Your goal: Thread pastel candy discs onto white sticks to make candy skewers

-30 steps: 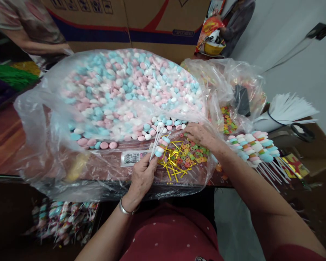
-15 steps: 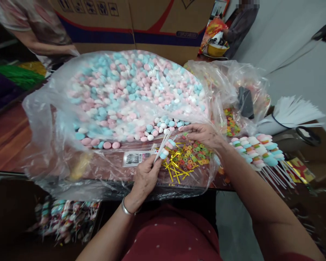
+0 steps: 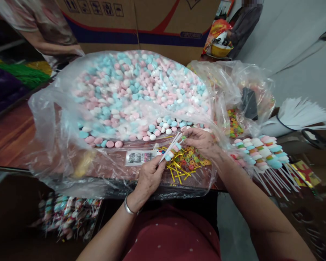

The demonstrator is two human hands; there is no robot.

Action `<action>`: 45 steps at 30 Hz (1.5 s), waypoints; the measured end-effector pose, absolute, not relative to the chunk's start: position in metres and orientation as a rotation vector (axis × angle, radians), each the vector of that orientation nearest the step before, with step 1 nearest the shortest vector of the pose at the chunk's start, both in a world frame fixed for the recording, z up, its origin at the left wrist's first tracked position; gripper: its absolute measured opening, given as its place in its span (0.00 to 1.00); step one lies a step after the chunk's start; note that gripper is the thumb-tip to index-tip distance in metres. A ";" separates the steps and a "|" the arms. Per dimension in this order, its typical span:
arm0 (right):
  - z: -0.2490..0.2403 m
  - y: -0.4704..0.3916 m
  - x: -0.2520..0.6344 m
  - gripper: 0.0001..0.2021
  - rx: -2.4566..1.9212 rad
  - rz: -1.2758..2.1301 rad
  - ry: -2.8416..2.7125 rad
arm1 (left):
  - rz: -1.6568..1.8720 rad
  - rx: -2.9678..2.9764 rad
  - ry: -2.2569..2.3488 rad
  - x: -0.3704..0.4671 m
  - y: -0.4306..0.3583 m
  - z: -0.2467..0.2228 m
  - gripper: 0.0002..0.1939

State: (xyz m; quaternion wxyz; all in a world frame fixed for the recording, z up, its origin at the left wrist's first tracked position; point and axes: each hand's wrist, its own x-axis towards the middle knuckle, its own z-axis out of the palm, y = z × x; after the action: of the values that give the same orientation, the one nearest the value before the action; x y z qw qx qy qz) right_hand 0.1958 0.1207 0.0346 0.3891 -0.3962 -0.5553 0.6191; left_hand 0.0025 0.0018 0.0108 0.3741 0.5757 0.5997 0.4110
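My left hand (image 3: 150, 178) is closed around several white sticks (image 3: 169, 148); one carries a short row of pink, white and blue marshmallows (image 3: 172, 152). At the upper end of that row, my right hand (image 3: 202, 143) pinches a small green ring candy (image 3: 183, 138). Below both hands lie a pile of colourful ring candies (image 3: 192, 158) and scattered gold twist ties (image 3: 176, 172). Behind them, a large clear plastic bag (image 3: 47, 108) spills pink, white and blue marshmallows (image 3: 167, 125) toward me.
Threaded marshmallow skewers (image 3: 260, 151) are stacked at the right, near a holder of white sticks (image 3: 304, 112). A box below left contains wrapped skewers (image 3: 67, 214). Large cardboard boxes (image 3: 152, 21) stand behind. One person's arm (image 3: 51, 49) shows at the back left, another person (image 3: 246, 29) at back right.
My right hand has brought the green ring candy down to the end of the stick in my left hand. The two hands are closer together, and the whole view has shifted slightly.
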 end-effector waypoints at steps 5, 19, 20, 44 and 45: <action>0.032 0.119 0.194 0.15 -1.003 1.495 -1.508 | 1.043 1.495 1.574 0.003 0.002 0.012 0.15; 0.035 0.094 0.183 0.07 -1.057 0.920 -1.844 | 1.064 1.529 1.630 0.004 0.002 0.008 0.15; 0.033 0.094 0.181 0.07 -1.046 1.009 -1.794 | 1.078 1.516 1.623 0.004 0.002 0.008 0.15; 0.064 0.155 0.180 0.17 -2.006 0.108 -2.554 | 1.196 1.251 1.470 -0.003 0.000 -0.003 0.16; 0.063 0.156 0.177 0.18 -2.033 0.105 -2.558 | 1.197 1.251 1.468 -0.003 0.000 -0.003 0.16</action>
State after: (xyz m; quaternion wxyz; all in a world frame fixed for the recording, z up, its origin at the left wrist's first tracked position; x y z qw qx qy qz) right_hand 0.1771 0.1560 0.0630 -0.0637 -0.6207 -0.7808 0.0321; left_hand -0.0026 -0.0003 -0.0029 0.4223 0.4996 0.5862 0.4779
